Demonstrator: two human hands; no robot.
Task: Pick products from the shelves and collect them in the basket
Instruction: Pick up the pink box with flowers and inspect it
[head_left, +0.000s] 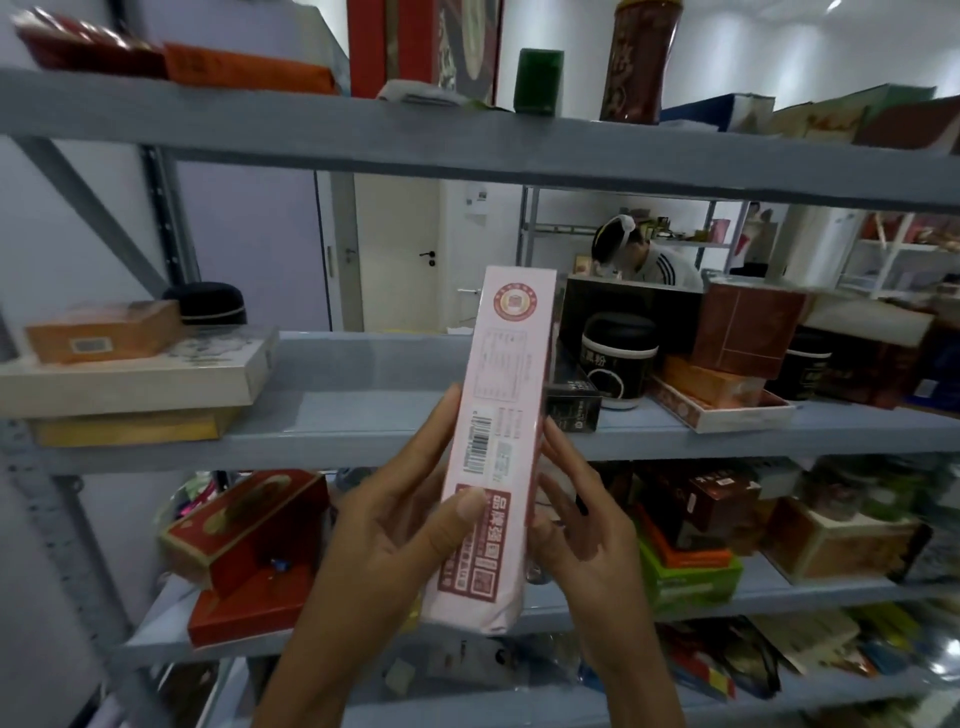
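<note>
- In front of the grey shelves (363, 415), both hands grip a tall pink box (493, 441), held upright.
- Left hand (395, 525) thumb across its front; right hand (576, 525) fingers curled along its right edge.

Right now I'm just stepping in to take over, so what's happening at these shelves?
A person is holding a tall pink box upright in front of the grey shelves, its barcode and printed label facing them. The left hand grips its lower left side, thumb on the front; the right hand holds the right edge. No basket is in view, so the box is not collected yet. Other boxes and jars sit on the shelves.
</note>
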